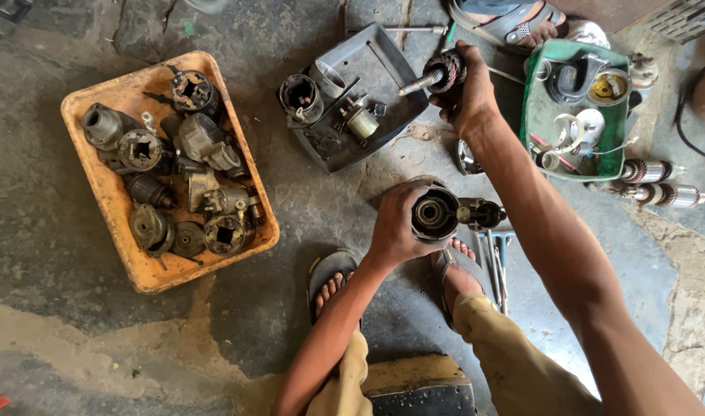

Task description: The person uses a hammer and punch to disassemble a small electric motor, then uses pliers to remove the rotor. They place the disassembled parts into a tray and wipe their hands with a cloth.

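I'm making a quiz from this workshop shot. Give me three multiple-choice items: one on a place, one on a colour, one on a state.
1. Where is the orange tray of motor parts?
A. at the left of the view
B. at the right of the view
C. on the person's lap

2. What colour is the tray beside the right hand?
A. blue
B. green
C. white

3. What is the left hand doing?
A. resting empty
B. gripping a round motor housing
C. holding a hammer

Answers: A, it lies on the floor at the left; B, its rim is green; B, the fingers wrap the housing while the right hand holds an armature.
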Demonstrator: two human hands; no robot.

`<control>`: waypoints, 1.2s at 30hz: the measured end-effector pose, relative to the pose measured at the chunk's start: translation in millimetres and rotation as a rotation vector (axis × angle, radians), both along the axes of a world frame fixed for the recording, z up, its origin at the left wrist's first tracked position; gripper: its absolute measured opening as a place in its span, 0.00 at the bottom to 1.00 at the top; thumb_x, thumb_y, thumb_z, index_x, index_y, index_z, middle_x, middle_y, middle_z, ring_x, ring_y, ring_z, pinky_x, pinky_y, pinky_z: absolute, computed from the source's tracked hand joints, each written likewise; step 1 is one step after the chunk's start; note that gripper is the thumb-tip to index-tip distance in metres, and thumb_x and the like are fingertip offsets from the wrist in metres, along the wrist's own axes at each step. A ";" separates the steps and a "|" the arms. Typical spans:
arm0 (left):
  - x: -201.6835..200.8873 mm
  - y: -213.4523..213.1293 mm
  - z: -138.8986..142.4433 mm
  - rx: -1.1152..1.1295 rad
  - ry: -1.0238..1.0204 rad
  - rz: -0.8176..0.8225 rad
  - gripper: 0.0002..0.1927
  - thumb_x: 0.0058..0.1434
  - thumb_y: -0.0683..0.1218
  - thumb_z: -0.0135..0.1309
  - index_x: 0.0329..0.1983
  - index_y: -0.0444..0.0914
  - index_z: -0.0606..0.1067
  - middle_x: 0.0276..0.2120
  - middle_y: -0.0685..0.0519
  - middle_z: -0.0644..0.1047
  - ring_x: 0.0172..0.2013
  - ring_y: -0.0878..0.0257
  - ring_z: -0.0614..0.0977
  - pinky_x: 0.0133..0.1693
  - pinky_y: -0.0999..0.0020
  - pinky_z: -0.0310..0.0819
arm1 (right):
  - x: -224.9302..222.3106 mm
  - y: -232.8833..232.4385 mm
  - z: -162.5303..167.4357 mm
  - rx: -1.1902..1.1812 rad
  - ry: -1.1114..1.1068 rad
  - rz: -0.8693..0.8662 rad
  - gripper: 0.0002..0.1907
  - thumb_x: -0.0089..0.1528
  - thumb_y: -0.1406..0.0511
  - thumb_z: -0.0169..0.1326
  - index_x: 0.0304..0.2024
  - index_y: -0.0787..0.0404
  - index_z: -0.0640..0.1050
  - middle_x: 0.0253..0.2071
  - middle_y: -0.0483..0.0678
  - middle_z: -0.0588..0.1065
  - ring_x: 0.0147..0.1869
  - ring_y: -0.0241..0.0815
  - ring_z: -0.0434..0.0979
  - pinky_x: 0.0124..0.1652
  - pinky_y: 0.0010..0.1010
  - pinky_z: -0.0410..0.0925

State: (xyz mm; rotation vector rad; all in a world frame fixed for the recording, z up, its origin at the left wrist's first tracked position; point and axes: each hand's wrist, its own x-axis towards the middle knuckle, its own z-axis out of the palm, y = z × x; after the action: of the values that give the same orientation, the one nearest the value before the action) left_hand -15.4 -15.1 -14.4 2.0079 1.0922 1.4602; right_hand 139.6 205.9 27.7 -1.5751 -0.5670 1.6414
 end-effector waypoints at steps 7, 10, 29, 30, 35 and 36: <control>0.1 -0.1 -4.7 -0.004 0.034 -0.010 0.53 0.50 0.59 0.74 0.69 0.38 0.56 0.63 0.44 0.69 0.62 0.46 0.73 0.66 0.48 0.64 | -0.4 -7.7 7.5 0.051 -0.067 -0.159 0.23 0.55 0.45 0.52 0.48 0.42 0.79 0.36 0.41 0.82 0.33 0.40 0.82 0.27 0.31 0.58; 0.1 -0.6 -5.2 -0.003 0.034 -0.007 0.53 0.51 0.59 0.74 0.70 0.38 0.56 0.63 0.44 0.69 0.62 0.47 0.73 0.67 0.49 0.65 | -2.3 -8.7 6.2 0.054 -0.133 -0.190 0.22 0.55 0.48 0.58 0.47 0.50 0.82 0.38 0.42 0.82 0.39 0.39 0.82 0.32 0.33 0.60; 0.8 -1.6 -1.7 -0.080 -0.003 -0.023 0.51 0.50 0.57 0.75 0.69 0.37 0.60 0.63 0.44 0.72 0.64 0.46 0.74 0.68 0.50 0.65 | -23.2 4.7 -5.4 -0.036 -0.694 0.192 0.24 0.55 0.50 0.71 0.38 0.63 0.85 0.35 0.47 0.81 0.31 0.35 0.73 0.30 0.30 0.66; 1.0 -1.6 -1.7 -0.072 -0.007 -0.020 0.51 0.50 0.58 0.75 0.70 0.37 0.59 0.63 0.44 0.72 0.64 0.46 0.74 0.68 0.50 0.65 | -22.6 2.1 -7.4 -0.042 -0.712 0.220 0.24 0.55 0.49 0.70 0.37 0.63 0.85 0.34 0.47 0.82 0.31 0.34 0.76 0.30 0.29 0.68; 1.6 -0.3 -2.4 -0.054 -0.002 -0.015 0.53 0.48 0.59 0.74 0.70 0.36 0.58 0.62 0.42 0.71 0.63 0.45 0.73 0.67 0.49 0.65 | -9.7 -13.9 -14.8 -0.267 -0.601 0.531 0.26 0.66 0.44 0.51 0.48 0.57 0.79 0.35 0.50 0.82 0.34 0.39 0.77 0.32 0.31 0.67; 1.4 -0.6 -2.3 -0.047 0.004 -0.016 0.54 0.49 0.59 0.74 0.70 0.36 0.58 0.62 0.42 0.70 0.63 0.44 0.73 0.67 0.49 0.65 | -3.4 -15.9 -14.5 -0.250 -0.585 0.600 0.25 0.68 0.45 0.47 0.51 0.56 0.78 0.36 0.51 0.82 0.35 0.39 0.79 0.33 0.30 0.68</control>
State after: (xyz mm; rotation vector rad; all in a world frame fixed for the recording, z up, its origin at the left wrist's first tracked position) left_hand -14.0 -15.7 -16.7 1.9835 1.0991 1.4108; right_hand 136.2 190.0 13.2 -2.2435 -1.2785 1.6965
